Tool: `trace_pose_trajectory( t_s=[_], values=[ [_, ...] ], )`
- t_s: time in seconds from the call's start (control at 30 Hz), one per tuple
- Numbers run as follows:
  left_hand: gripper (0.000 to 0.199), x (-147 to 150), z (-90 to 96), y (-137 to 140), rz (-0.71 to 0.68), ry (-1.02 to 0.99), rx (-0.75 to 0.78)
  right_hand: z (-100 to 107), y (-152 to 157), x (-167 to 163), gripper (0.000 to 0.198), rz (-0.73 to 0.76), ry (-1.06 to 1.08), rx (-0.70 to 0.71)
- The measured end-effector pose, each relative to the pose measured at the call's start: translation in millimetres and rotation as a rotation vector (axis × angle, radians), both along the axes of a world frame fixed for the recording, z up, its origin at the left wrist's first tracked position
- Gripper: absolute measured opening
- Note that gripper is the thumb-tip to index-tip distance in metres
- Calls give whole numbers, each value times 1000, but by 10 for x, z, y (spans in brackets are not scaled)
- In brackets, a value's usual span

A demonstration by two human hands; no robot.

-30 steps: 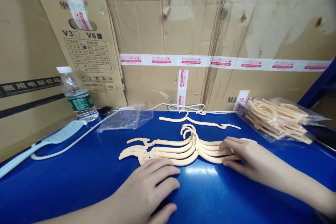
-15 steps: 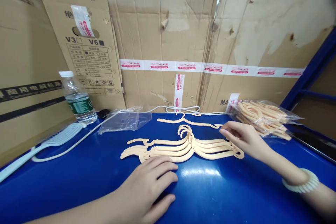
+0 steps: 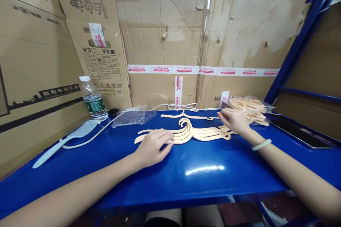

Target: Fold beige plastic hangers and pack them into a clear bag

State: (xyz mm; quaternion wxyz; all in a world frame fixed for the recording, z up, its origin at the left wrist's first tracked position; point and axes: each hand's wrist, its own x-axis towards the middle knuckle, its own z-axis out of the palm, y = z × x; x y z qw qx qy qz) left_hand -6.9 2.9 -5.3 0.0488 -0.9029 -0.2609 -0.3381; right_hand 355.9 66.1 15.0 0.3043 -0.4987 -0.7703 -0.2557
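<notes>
Several beige clothes hangers (image 3: 206, 134) lie nested on the blue table, their hooks bunched at the middle and pointing away from me. My left hand (image 3: 156, 146) rests over their left arms, fingers loosely bent and thumb apart; it covers part of those arms. Behind the group lies a single beige hanger (image 3: 197, 117). At its right end, my right hand (image 3: 234, 120) has thumb and fingers closed in a pinch. The wrist below wears a pale bracelet. Just behind that hand, a clear bag of beige hangers (image 3: 252, 106) is partly hidden.
On the left are a water bottle (image 3: 94, 101), a pale hairbrush (image 3: 70, 140), a white cable (image 3: 87, 144) and a crumpled clear plastic bag (image 3: 134, 117). A dark flat device (image 3: 299, 134) lies at the right. Cardboard (image 3: 165, 48) walls the back; blue metal posts (image 3: 290, 44) stand right.
The view has drawn back and tilted, showing the table's front edge. My left hand has moved further onto the hangers' left arms. My right hand stays at the single hanger's right end.
</notes>
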Motion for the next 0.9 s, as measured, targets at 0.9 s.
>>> trace_pose_trajectory(
  t_s=[0.9],
  values=[
    [15, 50, -85, -6, 99, 41, 105, -120, 83, 309, 39, -191, 69, 104]
  ],
)
